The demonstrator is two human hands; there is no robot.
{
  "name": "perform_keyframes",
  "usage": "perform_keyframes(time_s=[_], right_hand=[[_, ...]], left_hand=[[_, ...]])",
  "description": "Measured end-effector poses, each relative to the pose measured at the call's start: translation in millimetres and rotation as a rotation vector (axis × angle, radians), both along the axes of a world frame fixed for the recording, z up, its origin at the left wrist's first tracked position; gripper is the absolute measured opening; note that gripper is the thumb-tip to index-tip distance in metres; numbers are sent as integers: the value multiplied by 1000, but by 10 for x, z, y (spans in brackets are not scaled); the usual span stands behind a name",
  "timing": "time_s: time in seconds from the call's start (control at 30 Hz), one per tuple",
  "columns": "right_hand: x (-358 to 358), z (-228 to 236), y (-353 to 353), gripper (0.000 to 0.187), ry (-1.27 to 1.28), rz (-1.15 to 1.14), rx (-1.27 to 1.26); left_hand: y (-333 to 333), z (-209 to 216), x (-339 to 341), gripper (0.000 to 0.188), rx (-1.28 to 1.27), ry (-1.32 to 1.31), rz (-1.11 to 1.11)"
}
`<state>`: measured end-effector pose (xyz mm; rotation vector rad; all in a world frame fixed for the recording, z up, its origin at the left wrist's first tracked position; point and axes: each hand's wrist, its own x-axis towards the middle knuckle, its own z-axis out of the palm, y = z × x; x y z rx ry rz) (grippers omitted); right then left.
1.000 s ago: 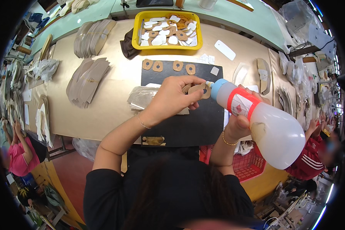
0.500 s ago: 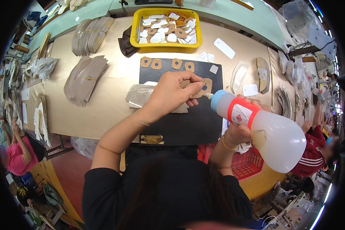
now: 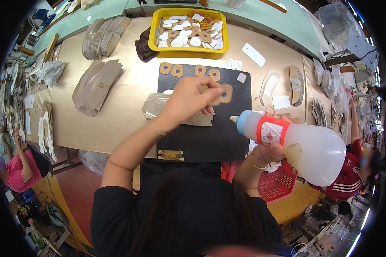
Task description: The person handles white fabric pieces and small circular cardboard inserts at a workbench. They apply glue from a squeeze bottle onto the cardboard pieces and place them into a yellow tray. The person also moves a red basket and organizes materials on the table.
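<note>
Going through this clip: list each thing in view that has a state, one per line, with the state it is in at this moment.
Left hand: closed on a tan leather piece.
Tan leather piece: held above the black mat.
Right hand: gripping the glue bottle.
Glue bottle: tipped sideways, nozzle clear of the piece.
Black mat: flat, four tan pieces in a row at its far edge.
Yellow tray: full of tan and white pieces.

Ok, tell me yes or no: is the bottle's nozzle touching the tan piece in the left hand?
No: the squeeze bottle in the right hand points its tip into open space, apart from the tan piece held by the left hand.
</note>
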<state>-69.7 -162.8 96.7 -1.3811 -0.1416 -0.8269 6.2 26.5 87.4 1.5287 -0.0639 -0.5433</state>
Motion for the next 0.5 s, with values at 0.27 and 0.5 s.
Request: perform_keyframes(time_s=[0.27, 0.5], right_hand=[[3, 9, 5, 74, -8, 19, -24], [9, -4, -47, 71, -36, 14, -59]], left_hand=[[286, -648, 712, 22, 439, -100, 74], [333, -692, 882, 20, 543, -125, 59]])
